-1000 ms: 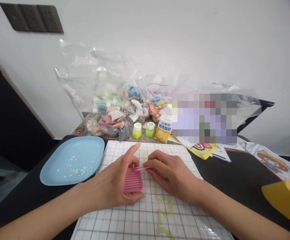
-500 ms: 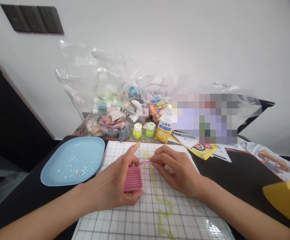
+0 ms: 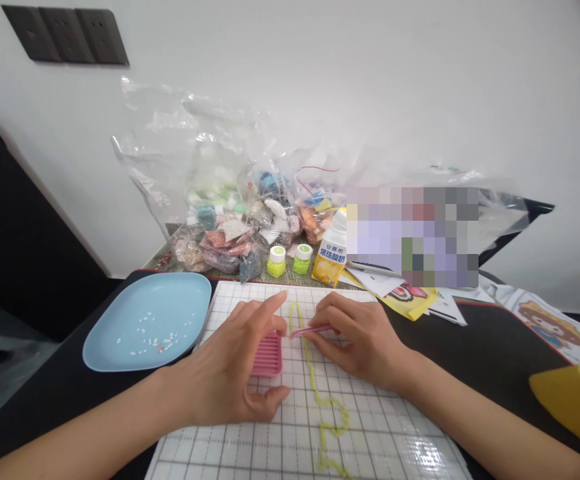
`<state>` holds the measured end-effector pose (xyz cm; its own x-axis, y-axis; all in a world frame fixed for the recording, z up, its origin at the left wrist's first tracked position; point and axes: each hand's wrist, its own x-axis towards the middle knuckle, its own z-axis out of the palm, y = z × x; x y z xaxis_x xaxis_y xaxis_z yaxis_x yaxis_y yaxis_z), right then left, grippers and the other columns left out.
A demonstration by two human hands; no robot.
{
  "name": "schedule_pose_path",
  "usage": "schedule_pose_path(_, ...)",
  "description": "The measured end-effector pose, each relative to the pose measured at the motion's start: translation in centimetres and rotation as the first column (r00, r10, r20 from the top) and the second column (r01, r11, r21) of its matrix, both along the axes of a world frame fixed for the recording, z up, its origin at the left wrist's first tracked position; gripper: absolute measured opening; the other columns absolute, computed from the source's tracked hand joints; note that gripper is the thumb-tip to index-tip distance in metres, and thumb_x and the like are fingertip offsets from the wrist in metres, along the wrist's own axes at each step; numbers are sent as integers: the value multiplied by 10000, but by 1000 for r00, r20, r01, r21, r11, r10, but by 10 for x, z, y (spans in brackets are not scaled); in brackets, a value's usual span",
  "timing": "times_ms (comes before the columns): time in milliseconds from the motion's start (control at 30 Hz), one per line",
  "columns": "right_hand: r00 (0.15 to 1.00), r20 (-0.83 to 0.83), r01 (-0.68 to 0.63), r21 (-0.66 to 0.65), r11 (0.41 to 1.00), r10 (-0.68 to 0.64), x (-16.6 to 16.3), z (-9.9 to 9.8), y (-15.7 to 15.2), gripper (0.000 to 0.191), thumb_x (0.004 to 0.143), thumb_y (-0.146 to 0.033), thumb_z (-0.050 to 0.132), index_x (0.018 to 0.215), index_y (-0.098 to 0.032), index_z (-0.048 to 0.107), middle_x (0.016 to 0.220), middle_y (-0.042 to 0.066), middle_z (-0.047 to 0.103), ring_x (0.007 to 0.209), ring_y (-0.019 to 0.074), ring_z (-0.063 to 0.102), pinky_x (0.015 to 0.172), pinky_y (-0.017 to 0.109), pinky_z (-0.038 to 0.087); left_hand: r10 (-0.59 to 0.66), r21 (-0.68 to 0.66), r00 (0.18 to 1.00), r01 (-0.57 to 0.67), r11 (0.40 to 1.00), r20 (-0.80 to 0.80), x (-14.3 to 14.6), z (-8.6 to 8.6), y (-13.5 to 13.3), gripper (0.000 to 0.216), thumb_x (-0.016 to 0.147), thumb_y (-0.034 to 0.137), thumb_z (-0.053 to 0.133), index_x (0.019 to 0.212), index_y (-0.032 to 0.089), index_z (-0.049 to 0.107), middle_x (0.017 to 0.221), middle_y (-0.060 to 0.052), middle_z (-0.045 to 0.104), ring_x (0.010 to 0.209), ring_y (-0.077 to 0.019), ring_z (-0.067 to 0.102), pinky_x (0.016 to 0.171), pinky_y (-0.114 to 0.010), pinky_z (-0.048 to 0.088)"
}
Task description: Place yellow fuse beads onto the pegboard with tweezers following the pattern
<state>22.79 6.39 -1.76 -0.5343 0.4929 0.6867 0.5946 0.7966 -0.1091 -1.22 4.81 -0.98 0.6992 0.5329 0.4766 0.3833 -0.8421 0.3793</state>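
Note:
My left hand curves around a small pink ridged tray over the gridded white board. Its thumb stands apart from the tray's near edge, and the bent fingers lie by the far edge; whether they touch it is hidden. My right hand pinches a thin pink stick-like tool whose tip points left, just right of my left fingertips. A wavy yellow-green line runs down the board beneath the tool. Tiny white pieces lie scattered on a light blue plate at the left.
Two small jars with green contents and a yellow-and-white carton stand behind the board. Clear bags of coloured packets fill the back. Papers lie at the back right, and a yellow object at the right edge.
My left thumb has moved away from the pink tray's near edge, and the hand has opened wider. The pink tool has shifted slightly right with my right hand.

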Motion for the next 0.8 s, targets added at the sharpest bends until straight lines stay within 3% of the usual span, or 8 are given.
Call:
schedule_pose_path(100, 1000, 0, 12, 8, 1000, -12, 0, -1, 0, 163, 877, -286, 601, 781, -154, 588, 735, 15, 612, 529, 86, 526, 471, 212, 373, -3, 15, 1000, 4, 1000, -14, 1, 2, -1, 773, 718, 146, 631, 1390, 189, 252, 1136, -105, 545, 1007, -303, 516, 906, -526, 459)
schedule_pose_path(233, 1000, -4, 15, 4, 1000, -14, 0, -1, 0, 171, 876, -290, 605, 775, -153, 596, 726, 13, 612, 533, 87, 545, 474, 209, 381, -11, 11, 999, 12, 1000, -33, 2, 5, -4, 707, 723, 118, 617, 1344, 198, 287, 1171, -108, 553, 1032, -296, 514, 921, -521, 455)
schedule_pose_path(633, 1000, 1, 20, 2, 1000, -20, 0, -1, 1, 165, 874, -284, 597, 770, -156, 594, 740, 16, 624, 531, 82, 556, 469, 202, 389, -62, -4, 998, 62, 998, -30, 2, 3, 0, 937, 784, 148, 602, 1492, 163, -11, 1170, -140, 623, 1040, -296, 502, 923, -548, 402)
schedule_pose_path(800, 999, -34, 12, -21, 1000, -13, 0, -1, 1, 148, 869, -286, 617, 790, -163, 595, 744, 15, 625, 527, 77, 540, 468, 199, 393, -49, -18, 998, 49, 999, -24, 2, 1, 0, 964, 802, 171, 597, 1503, 181, -65, 1194, -134, 620, 1041, -300, 493, 924, -556, 395)
